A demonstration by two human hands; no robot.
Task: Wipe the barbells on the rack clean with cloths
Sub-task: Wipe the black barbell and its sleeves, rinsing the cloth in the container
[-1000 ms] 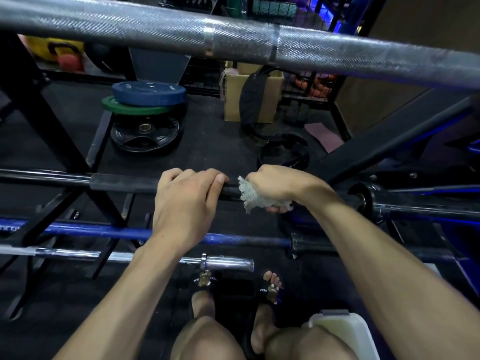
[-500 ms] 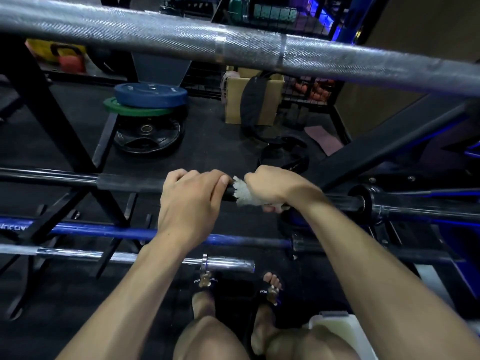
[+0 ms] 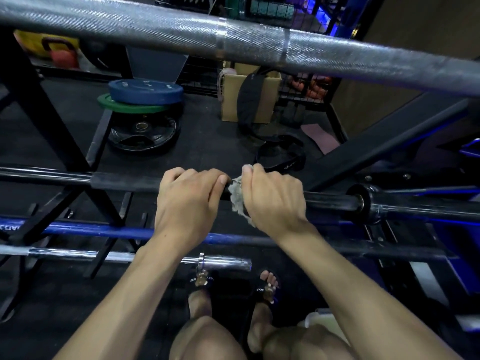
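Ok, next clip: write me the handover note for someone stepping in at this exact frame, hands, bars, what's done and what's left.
Left hand: curled over the black barbell, steadying it, no cloth.
Right hand: grip closed on the grey cloth, which is wrapped around that bar right beside the left hand.
Other bars: silver knurled barbell above, blue barbell and chrome barbell below, none being touched.
Done: cannot tell from this frame which stretches are already clean.
Left: probably run the cloth along the rest of the black bar, then the other three.

Silver barbell point(image 3: 259, 45) overhead (blue bar point(image 3: 104, 233) below)
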